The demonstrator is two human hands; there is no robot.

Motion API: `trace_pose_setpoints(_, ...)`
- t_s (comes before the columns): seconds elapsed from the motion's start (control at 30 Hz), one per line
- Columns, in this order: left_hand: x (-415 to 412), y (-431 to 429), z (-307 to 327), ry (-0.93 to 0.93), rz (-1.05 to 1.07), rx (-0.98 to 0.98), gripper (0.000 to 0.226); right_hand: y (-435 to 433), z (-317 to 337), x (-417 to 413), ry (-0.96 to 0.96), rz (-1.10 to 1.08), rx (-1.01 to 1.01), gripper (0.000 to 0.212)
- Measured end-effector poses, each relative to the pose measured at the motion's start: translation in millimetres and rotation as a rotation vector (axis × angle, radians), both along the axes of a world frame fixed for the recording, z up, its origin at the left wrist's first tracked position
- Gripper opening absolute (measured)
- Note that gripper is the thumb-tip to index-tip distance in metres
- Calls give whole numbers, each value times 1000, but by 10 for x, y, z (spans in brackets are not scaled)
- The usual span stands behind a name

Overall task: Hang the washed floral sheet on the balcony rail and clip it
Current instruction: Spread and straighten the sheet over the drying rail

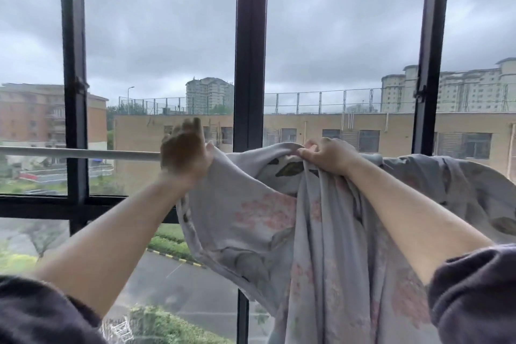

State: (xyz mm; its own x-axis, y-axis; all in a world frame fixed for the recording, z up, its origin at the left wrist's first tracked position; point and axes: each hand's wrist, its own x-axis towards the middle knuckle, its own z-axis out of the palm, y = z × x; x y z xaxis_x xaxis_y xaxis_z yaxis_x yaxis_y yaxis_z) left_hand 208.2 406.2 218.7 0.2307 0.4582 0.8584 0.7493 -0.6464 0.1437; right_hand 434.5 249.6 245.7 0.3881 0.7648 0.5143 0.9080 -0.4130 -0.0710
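Dark sleeves (474, 288), left hand (184, 151), right hand (326, 155), each grip clamped on crumpled grey pink-flowered sheet (321, 246), over rail (83, 152)

The floral sheet (251, 220) is pale lilac-grey cloth with faded pink flower clusters and some dark grey-green leaves. It looks limp and much wrinkled. Its upper part lies over the balcony rail (83, 153), and the rest hangs down in long folds on the near side. To the right it is bunched thickly on the rail. The rail is a thin, pale, round bar that runs level in front of the dark window frame; its left part is bare, and the sheet covers its right part. The left hand (185, 152), blurred, grips the sheet's left edge at the rail. The right hand (326, 155) pinches a gathered fold at the top.
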Motion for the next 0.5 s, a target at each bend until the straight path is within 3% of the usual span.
trace_pose_setpoints(0.1, 68, -218, -336, 147, -165, 208, 46, -30, -74, -43, -54, 19, 24, 52)
trace_pose_setpoints(0.23, 227, -396, -656, 352, -132, 350, 84, -30, -291, -191, -209, -20, -22, 71)
trace_pose_setpoints(0.3, 345, -471, -715, 423, -119, 431, 72, -23, -401, -258, -255, -50, -73, 84)
trace_pose_setpoints(0.4, 432, -450, -671, 442, -117, 529, 15, -75, -477, -306, -236, -81, -45, 80)
trace_pose_setpoints(0.5, 274, -267, -496, 451, -99, 532, 17, -219, -447, -200, -221, -11, 121, 58)
